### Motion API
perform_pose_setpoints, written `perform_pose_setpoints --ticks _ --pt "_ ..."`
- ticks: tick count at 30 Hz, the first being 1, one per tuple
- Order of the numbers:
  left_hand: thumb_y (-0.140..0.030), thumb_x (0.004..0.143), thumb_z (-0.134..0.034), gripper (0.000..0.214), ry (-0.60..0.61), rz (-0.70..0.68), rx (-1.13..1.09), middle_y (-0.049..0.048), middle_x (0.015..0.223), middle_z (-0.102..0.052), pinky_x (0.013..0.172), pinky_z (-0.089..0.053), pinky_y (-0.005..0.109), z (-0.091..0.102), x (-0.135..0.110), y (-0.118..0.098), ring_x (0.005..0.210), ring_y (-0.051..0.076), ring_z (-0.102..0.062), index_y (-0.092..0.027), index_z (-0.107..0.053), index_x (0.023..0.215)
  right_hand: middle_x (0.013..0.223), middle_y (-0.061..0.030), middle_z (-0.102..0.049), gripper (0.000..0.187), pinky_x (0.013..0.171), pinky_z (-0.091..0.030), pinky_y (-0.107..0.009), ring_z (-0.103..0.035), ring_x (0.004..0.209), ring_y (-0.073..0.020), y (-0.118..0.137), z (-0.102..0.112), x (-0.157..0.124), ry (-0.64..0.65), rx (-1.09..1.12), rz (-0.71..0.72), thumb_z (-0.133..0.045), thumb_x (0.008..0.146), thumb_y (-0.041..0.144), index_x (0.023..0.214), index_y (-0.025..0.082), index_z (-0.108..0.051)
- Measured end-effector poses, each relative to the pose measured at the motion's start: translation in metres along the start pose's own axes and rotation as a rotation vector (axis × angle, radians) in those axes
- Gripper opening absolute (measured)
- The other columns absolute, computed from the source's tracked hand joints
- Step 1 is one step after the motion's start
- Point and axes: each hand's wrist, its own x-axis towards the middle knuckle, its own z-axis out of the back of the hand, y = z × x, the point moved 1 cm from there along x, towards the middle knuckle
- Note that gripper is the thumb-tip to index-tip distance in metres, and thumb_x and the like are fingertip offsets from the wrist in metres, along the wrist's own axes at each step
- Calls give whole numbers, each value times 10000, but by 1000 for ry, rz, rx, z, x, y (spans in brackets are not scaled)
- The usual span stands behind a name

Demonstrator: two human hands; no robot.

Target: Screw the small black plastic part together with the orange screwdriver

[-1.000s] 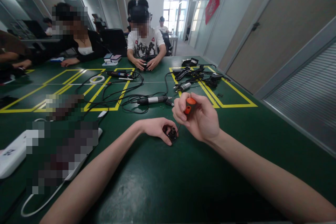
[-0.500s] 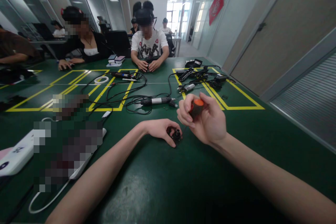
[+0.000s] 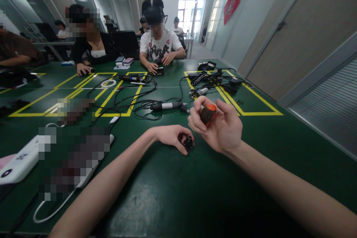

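My left hand [image 3: 174,137] rests on the green table with fingers curled round a small dark round part [image 3: 189,141], which has a short black post on top. The fingers hide much of that part. Just right of it and higher, my right hand [image 3: 219,124] grips a screwdriver [image 3: 208,113] by its black handle with an orange end. A thin shaft seems to run from under the fingers down toward the dark part; I cannot tell whether its tip touches. The thumb stands off the handle.
Beyond my hands lie a grey-and-black electric screwdriver [image 3: 167,106], cables, and a pile of black tools [image 3: 214,80]. A white tape ring [image 3: 108,83] lies far left, a white power strip [image 3: 23,160] near left. Across the green table [image 3: 156,193] a person [image 3: 161,46] handles a dark object.
My right thumb has lifted away from the screwdriver handle and the fingers have rolled it slightly. My left hand stays put. Across the table, the person's hands have moved apart.
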Motion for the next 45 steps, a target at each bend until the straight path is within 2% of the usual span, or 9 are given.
perform_pose_setpoints --ticks 4,10,18,23,26,30,36,41,45 --pt "-390 624 -944 487 2 4 -13 -4 928 -693 827 -480 294 0 1 2 864 168 -616 -181 -730 1008 544 59 -515 303 467 -280 -242 -341 433 -95 -1 0 -1 18 16 4 -681 890 494 827 222 -565" --pt "-294 658 -917 416 -8 -10 1 -7 925 -695 820 -478 285 -2 1 2 854 161 -614 -182 -738 1017 521 46 -426 436 460 -277 -246 -342 458 -102 0 0 -2 18 -15 -42 -607 964 519 670 198 -577" --pt "-289 658 -929 408 -7 -9 -62 -19 917 -707 811 -469 274 -7 0 4 853 158 -626 -182 -728 997 593 48 -549 285 468 -308 -250 -378 454 -112 0 2 -9 12 15 -30 -679 932 485 853 226 -591" --pt "-346 626 -968 408 -18 10 -74 -44 863 -684 765 -453 260 -11 0 1 777 130 -575 -186 -732 917 535 29 -446 483 468 -303 -266 -333 468 -115 6 2 -10 12 -8 -69 -542 1029 470 636 196 -597" --pt "-386 600 -989 414 -19 18 -81 -56 800 -650 757 -455 261 -12 0 0 744 124 -553 -185 -710 829 525 48 -420 423 482 -301 -276 -299 460 -121 7 1 -12 -21 21 -107 -575 997 542 747 209 -645" --pt "-386 598 -996 443 -25 18 -85 -58 812 -656 759 -469 261 -14 0 2 758 131 -574 -199 -734 903 584 49 -490 314 500 -325 -280 -337 485 -135 6 4 -13 -40 43 -111 -686 919 541 862 245 -603" --pt "-364 591 -1008 485 -38 15 -82 -40 878 -687 747 -474 254 -15 1 7 785 138 -599 -196 -747 964 552 40 -441 444 501 -315 -269 -334 489 -123 3 7 -8 4 28 -92 -566 1008 532 702 212 -572" --pt "-402 552 -1017 502 -28 19 -87 -41 858 -685 765 -480 256 -14 0 11 803 149 -601 -204 -758 933 589 75 -375 359 477 -240 -247 -247 497 -114 1 4 -11 35 111 -119 -616 968 578 868 234 -592" --pt "-427 507 -1027 618 -50 25 -87 -39 923 -720 817 -488 264 -9 -6 13 878 172 -635 -241 -798 1050 626 56 -452 300 488 -266 -250 -305 499 -111 1 4 -11 39 85 -112 -644 978 500 855 234 -582"
